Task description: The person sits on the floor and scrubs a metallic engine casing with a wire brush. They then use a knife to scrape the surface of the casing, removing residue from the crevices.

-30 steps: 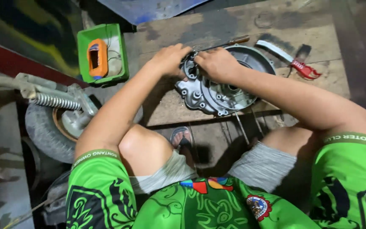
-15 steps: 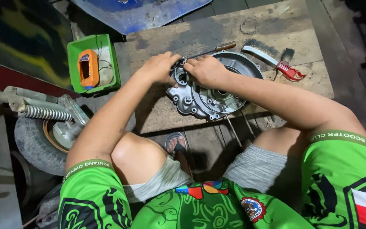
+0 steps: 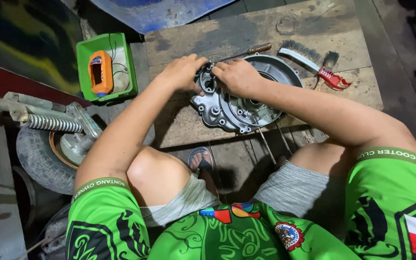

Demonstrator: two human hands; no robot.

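Your left hand [image 3: 183, 72] and right hand [image 3: 237, 76] both press down on the upper left edge of the grey metal engine cover [image 3: 244, 103], fingers curled onto its rim; whether they pinch some small part there, you cannot tell. The cover lies flat on the worn wooden bench [image 3: 193, 125], in front of your knees. A screwdriver [image 3: 246, 51] with a brown handle lies just behind your right hand. To its right sit a wire brush [image 3: 300, 54] and a small red-handled brush [image 3: 332, 74]. Left of the bench, a green tray [image 3: 84, 53] holds an orange tool [image 3: 100, 73]. A small wheel [image 3: 39, 159] with a coil spring [image 3: 51, 123] lies beside your left knee.
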